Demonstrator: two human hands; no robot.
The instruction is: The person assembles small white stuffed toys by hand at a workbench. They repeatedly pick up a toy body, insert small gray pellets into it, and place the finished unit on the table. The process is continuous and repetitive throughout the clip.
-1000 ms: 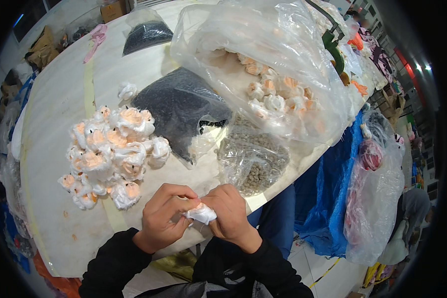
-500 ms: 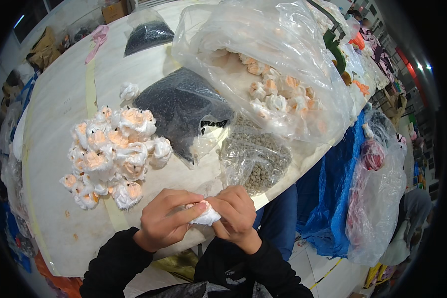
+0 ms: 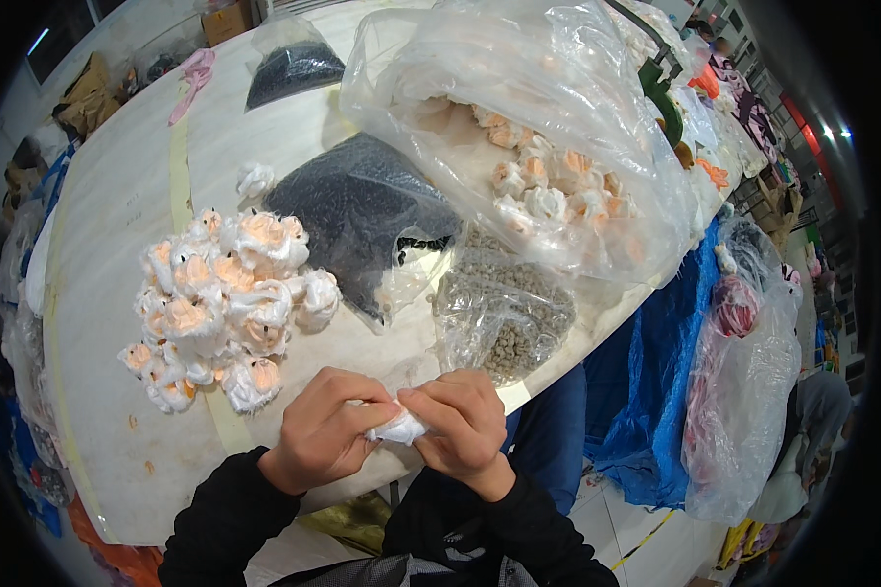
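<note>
Between my hands is a small white plush piece [image 3: 397, 428], pinched from both sides just above the table's near edge. My left hand [image 3: 329, 427] grips its left end with thumb and fingers. The thumb and curled fingers of my right hand [image 3: 460, 421] hold the other end. Fingers cover much of the piece, and no peach part of it shows now. To the left lies a heap of similar white and peach plush pieces [image 3: 227, 303], several with small dark spots. A single white piece [image 3: 255, 180] sits behind the heap.
A bag of black beads [image 3: 357, 196] lies mid-table, and a bag of greyish pellets [image 3: 509, 313] is beside it. Behind stands a large clear bag [image 3: 519, 68] holding more plush pieces. A smaller black-filled bag [image 3: 294, 73] and a pink strip [image 3: 194, 83] lie farther back.
The plush piece has turned in my hands, and its peach part has gone out of sight. My right thumb has shifted onto the top of it. Everything else stays put.
</note>
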